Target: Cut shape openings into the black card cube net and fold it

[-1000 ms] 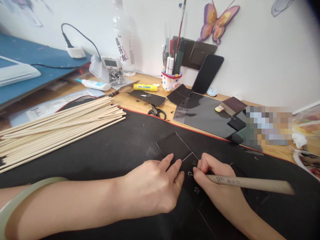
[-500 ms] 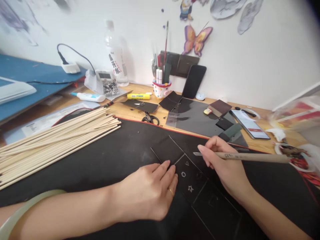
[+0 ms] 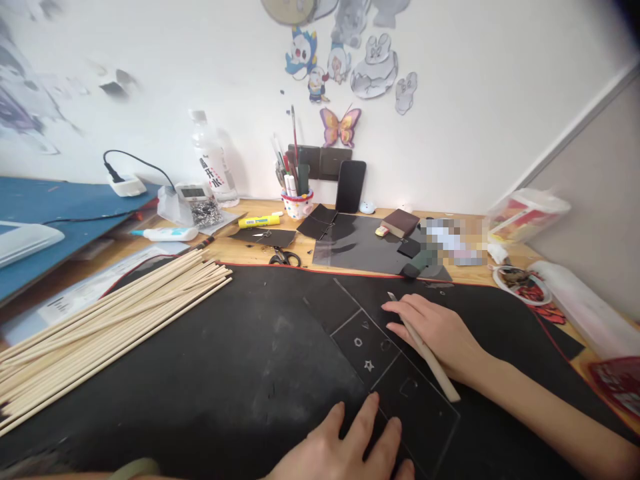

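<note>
Black paper (image 3: 415, 407) marked with pale ruled lines lies on the black mat (image 3: 235, 353). Small outlines, among them a star (image 3: 369, 366) and a hexagon (image 3: 358, 342), are drawn in its middle section. My left hand (image 3: 345, 443) rests at the paper's near left edge, fingers spread and holding nothing. Above the paper's right side, my right hand (image 3: 434, 330) holds a craft knife (image 3: 434, 367) with a pale slim handle. The knife slants, its blade tip pointing away from me and its butt end toward me.
A bundle of thin wooden sticks (image 3: 115, 313) covers the mat's left side. Along the back stand a pen cup (image 3: 298, 204), a bottle (image 3: 213, 167) and a phone (image 3: 351, 187). Scissors (image 3: 285, 257), a glue stick (image 3: 259, 221) and a grey sheet (image 3: 360, 247) lie before them.
My left hand has slid toward me and right, and its fingers have spread. The knife has swung from lying sideways to slanting toward me in my right hand. The camera view has shifted upward.
</note>
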